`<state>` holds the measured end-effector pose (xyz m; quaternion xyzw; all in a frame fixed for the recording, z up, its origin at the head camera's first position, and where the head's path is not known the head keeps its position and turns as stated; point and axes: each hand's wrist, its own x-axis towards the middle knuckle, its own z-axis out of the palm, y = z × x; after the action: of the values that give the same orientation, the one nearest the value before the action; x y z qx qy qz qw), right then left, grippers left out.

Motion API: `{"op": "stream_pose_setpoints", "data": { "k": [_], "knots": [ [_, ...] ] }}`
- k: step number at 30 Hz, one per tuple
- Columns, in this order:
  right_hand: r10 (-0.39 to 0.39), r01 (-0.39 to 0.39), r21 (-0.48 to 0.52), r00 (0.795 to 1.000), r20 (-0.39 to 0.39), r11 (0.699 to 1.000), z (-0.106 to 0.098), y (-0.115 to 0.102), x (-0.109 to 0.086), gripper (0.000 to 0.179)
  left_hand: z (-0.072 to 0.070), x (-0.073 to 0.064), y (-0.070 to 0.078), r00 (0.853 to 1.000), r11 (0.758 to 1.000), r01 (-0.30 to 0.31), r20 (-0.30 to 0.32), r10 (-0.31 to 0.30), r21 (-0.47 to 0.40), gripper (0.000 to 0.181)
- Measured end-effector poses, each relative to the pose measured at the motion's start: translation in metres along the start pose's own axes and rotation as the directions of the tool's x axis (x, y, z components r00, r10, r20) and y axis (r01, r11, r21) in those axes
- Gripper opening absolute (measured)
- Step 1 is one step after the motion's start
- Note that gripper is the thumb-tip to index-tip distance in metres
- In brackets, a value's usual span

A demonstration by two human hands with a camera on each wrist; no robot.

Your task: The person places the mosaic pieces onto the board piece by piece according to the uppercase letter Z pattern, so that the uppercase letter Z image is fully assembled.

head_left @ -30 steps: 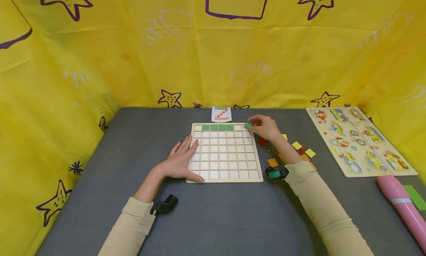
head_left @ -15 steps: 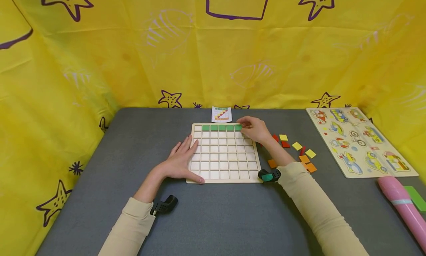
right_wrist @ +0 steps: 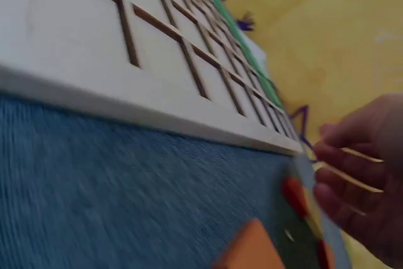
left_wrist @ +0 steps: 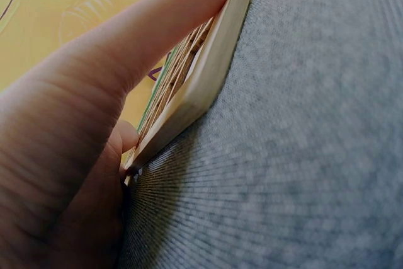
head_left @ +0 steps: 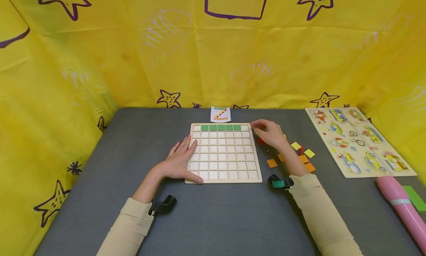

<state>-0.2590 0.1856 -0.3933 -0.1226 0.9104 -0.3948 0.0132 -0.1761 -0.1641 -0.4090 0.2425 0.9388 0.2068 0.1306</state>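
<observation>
A wooden grid board (head_left: 222, 166) lies flat on the table, with several green square tiles (head_left: 221, 128) side by side in its far row. My left hand (head_left: 179, 161) rests spread along the board's left edge, its thumb over the near left corner. In the left wrist view the thumb (left_wrist: 157, 26) lies straight across the frame's rim. Just off the far right corner is my right hand (head_left: 270, 133), its fingers loosely bent and nothing held between them. In the right wrist view that hand (right_wrist: 368, 174) hovers beside the board over loose tiles.
Loose orange tiles (head_left: 271, 163), yellow tiles (head_left: 309, 153) and red tiles (head_left: 261, 141) lie right of the board. A patterned card (head_left: 220, 114) lies behind it. Farther right are a wooden picture puzzle (head_left: 361, 141), a pink object (head_left: 401, 204) and a green block (head_left: 414, 198).
My right hand brought a green tile left into the far row, let go of it beside the other green tiles, then drew back right past the corner. The left hand stayed put.
</observation>
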Motion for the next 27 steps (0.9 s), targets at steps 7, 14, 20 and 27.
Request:
{"op": "stream_pose_setpoints", "data": {
  "k": [7, 14, 20, 27],
  "knots": [
    [-0.094, 0.129, -0.164, 0.975, 0.203, 0.978, -0.026, 0.003, -0.019, 0.028, -0.001, 0.000, -0.001, 1.000, 1.000, 0.002, 0.000, -0.002, -0.008, 0.135],
    [-0.138, 0.195, -0.307, 0.970, 0.200, 0.931, -0.030, 0.007, -0.022, 0.022, 0.000, 0.001, -0.001, 1.000, 1.000, -0.001, -0.003, 0.001, -0.010, 0.135],
    [0.016, 0.016, -0.413, 0.997, 0.072, 0.911, -0.030, 0.013, -0.025, 0.032, 0.001, 0.001, -0.001, 1.000, 1.000, -0.003, -0.004, 0.003, -0.009, 0.135],
    [-0.238, 0.307, -0.267, 0.935, 0.263, 0.913, -0.039, 0.022, -0.026, 0.031, 0.001, 0.001, -0.002, 1.000, 1.000, 0.000, -0.006, 0.000, -0.006, 0.135]
  ]
}}
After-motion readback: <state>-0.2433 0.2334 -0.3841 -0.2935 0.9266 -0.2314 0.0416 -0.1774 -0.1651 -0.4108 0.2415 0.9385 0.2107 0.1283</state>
